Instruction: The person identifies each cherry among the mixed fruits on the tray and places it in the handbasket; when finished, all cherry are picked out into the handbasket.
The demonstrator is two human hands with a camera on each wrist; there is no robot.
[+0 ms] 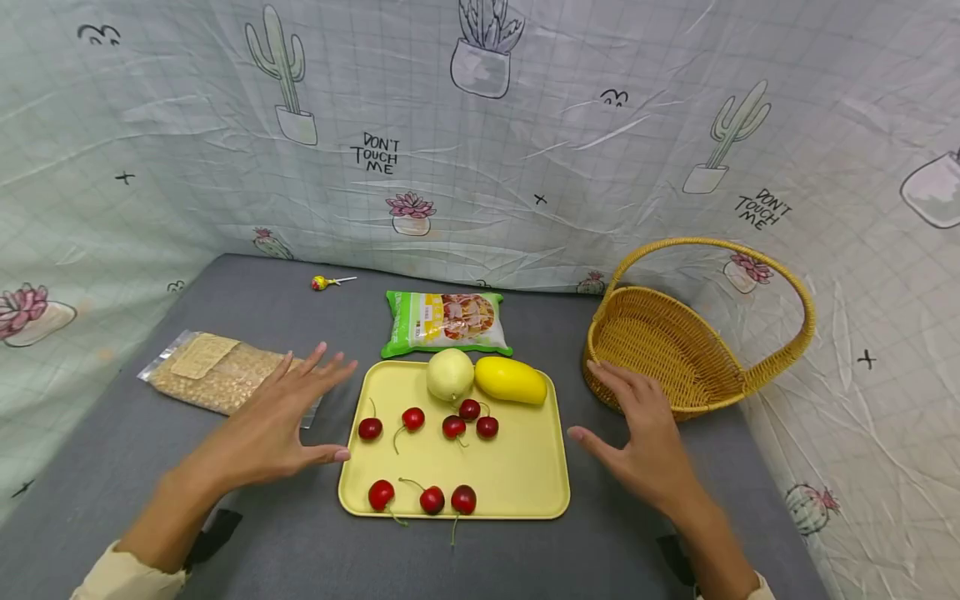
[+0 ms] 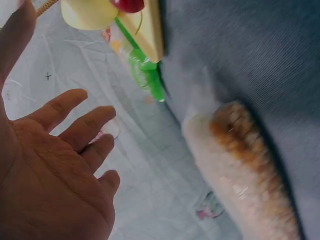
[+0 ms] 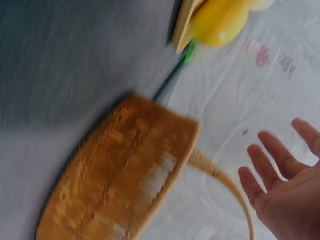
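A yellow tray [image 1: 517, 467] lies on the grey table between my hands. On it are several dark red cherries [image 1: 432, 500] with stems, a pale round fruit [image 1: 450, 375] and a yellow mango [image 1: 511, 380] along the far edge. My left hand [image 1: 273, 425] hovers off the tray's left side with fingers spread, overlapping a clear bag of grains [image 1: 217, 371] in the head view. To the right of the tray my right hand [image 1: 645, 442] is held with fingers extended, its fingertips near the rim of the wicker basket [image 1: 660, 350]. Neither hand holds anything.
Behind the tray lies a green and white food packet [image 1: 447, 322]. A wrapped lollipop [image 1: 333, 282] sits near the table's back left. The basket's tall arched handle [image 1: 795, 292] rises at the right. A cactus-printed cloth [image 1: 480, 167] hangs behind and around the table [image 1: 300, 542].
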